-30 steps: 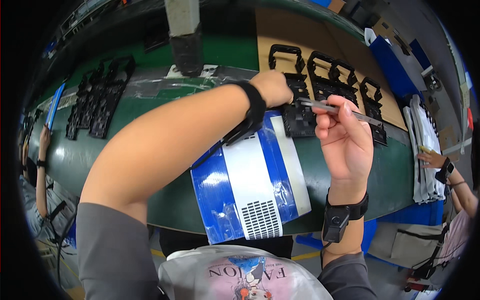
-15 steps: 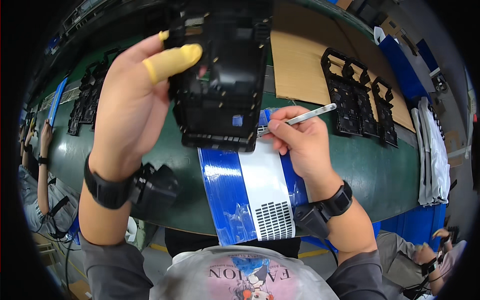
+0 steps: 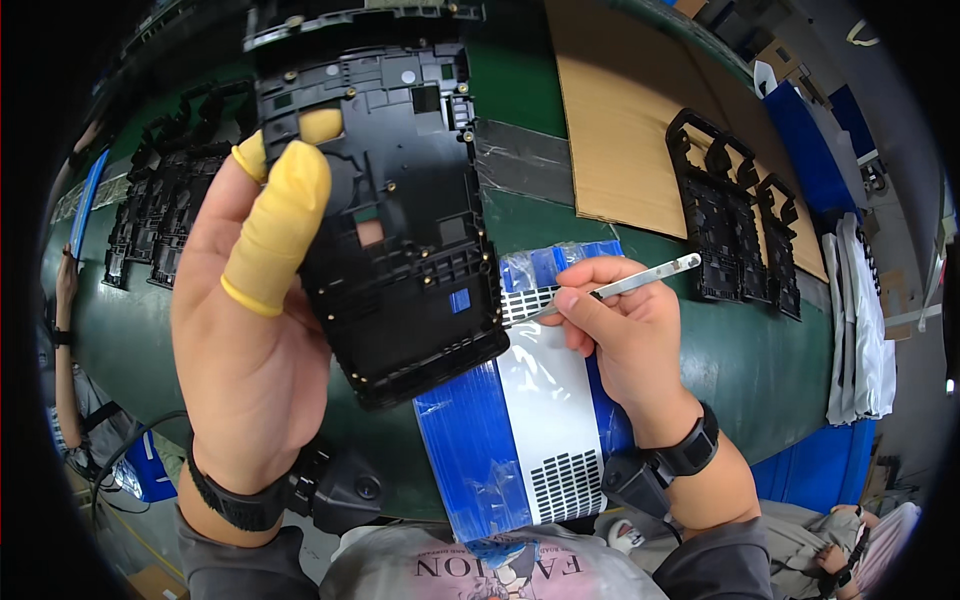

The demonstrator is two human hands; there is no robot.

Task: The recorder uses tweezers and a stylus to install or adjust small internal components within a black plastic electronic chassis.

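Note:
My left hand [image 3: 245,340], with yellow finger cots on its thumb and fingers, grips a black plastic housing [image 3: 400,220] by its left side. The housing is tilted, its ribbed face with small brass-coloured inserts and cutouts turned toward me. In my right hand [image 3: 630,325] is a pair of metal tweezers [image 3: 650,277], pinched between thumb and fingers. Their tips are at the housing's lower right edge; whether they touch it or hold anything I cannot tell. Below lies a white sheet [image 3: 550,400] with rows of small black stickers, on a blue plastic board [image 3: 465,440].
Several similar black frames stand at the right [image 3: 715,225], partly over a cardboard sheet [image 3: 620,130]. More black frames [image 3: 165,205] lie at the left on the green table [image 3: 770,370]. White bags [image 3: 862,330] hang at the right edge. Another person's arm [image 3: 66,310] shows far left.
The housing has come down and to the left, tilting so its inner face shows more clearly. My right hand with the tweezers sits slightly lower and further right in view.

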